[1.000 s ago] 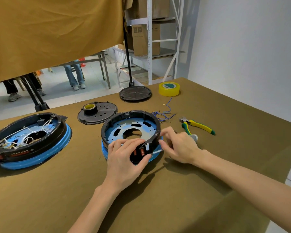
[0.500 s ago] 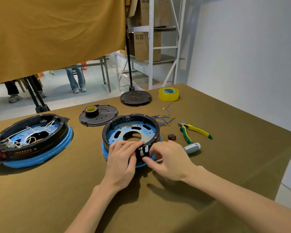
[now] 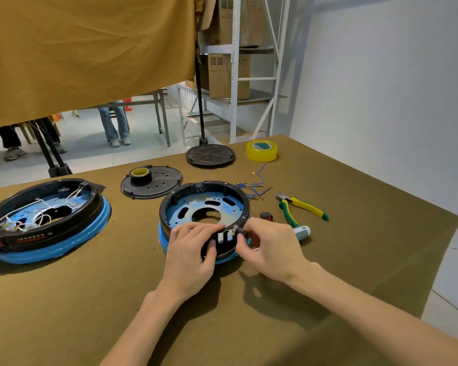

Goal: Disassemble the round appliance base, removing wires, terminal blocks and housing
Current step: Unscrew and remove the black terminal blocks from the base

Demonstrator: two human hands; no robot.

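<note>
left hand (image 3: 189, 250) grips base (image 3: 204, 204) rim | right hand (image 3: 269, 248) pinches small part | pliers (image 3: 300, 208), wires (image 3: 254, 187) beside

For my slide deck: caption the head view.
Both hands, left and right, work a small part at the round base's near rim.

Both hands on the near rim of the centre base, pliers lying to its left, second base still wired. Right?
Not quite. The head view shows the pliers lying to the right of the centre base, not the left. The rest holds: left hand and right hand work at its near rim, and the second base still has white wires inside.
</note>
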